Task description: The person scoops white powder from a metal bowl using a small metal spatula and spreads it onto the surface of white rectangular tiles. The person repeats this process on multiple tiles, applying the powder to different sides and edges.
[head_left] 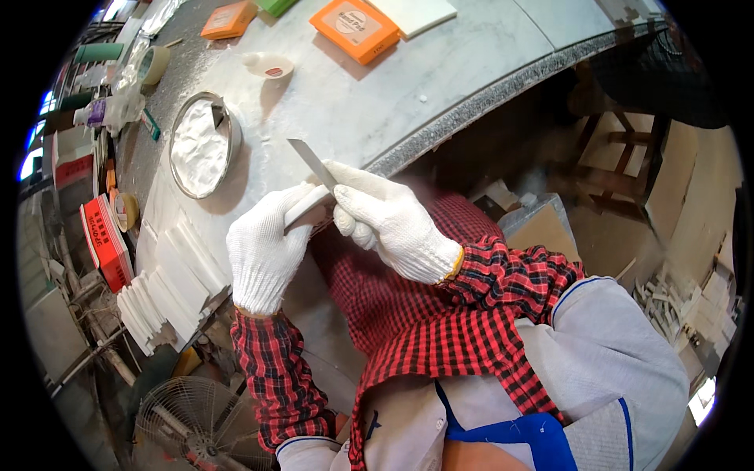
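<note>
White knit gloves cover both hands, which meet over the table's near edge. My left hand (271, 239) is closed around a narrow white slab piece (306, 206), its edge showing above the fingers. Pinched in my right hand (393, 224) is a thin flat metal blade (309, 159) that points up and to the left. The blade's lower end lies close to the white piece; whether they touch I cannot tell. Beyond my left hand sits a round metal bowl (234, 149) of white powder or paste (198, 149), with a dark scraper-like tool (218, 114) at its rim.
Orange boxes (355, 30) (228, 20) and a small white cup (269, 66) stand on the marble-look table (471, 47). Stacked white slabs (177, 275) lie at its left end near a red box (107, 239). A caged fan (196, 424) stands below left, a wooden stool (620, 161) at right.
</note>
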{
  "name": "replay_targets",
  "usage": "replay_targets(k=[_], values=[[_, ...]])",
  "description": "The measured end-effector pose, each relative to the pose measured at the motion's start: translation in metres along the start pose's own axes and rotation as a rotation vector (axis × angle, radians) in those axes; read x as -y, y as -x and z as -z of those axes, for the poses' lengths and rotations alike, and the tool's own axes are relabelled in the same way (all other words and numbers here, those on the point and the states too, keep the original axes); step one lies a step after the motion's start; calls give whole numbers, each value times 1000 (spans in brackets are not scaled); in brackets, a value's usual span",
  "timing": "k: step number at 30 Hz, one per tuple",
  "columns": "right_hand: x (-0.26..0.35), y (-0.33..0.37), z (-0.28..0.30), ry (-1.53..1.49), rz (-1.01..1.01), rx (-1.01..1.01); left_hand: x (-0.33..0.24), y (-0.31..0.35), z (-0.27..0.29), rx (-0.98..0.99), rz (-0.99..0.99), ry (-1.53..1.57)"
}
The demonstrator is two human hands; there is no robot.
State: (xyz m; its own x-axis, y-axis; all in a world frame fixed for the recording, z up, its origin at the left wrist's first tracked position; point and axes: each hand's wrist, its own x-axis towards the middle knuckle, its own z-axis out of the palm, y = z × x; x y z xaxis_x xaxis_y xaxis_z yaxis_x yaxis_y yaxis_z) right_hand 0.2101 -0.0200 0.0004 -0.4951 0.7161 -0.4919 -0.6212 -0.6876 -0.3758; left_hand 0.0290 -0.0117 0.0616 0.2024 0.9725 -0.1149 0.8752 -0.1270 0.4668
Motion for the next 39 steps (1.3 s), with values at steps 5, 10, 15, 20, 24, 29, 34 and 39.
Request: replay_targets(k=[5, 10, 15, 20, 24, 29, 34, 39], values=[[5, 7, -1, 15, -13, 50, 1, 0, -2, -5, 13, -14], [16, 22, 5, 69, -40, 181, 5, 2, 2, 34, 27, -34], [37, 13, 39, 100, 42, 187, 14, 0, 4, 2, -117, -28], [82, 19, 47, 541, 46, 147, 34, -4, 18, 8, -166, -89], [113, 5, 19, 1175, 176, 170, 41, -5, 14, -11, -154, -66], [134, -30, -32, 1445, 245, 432, 35, 2, 19, -62, -90, -113], [125, -68, -49, 1790, 391, 565, 49, 12, 12, -161, -67, -201], [108, -96, -49, 1775, 450, 714, 56, 6, 8, -182, -85, -222]])
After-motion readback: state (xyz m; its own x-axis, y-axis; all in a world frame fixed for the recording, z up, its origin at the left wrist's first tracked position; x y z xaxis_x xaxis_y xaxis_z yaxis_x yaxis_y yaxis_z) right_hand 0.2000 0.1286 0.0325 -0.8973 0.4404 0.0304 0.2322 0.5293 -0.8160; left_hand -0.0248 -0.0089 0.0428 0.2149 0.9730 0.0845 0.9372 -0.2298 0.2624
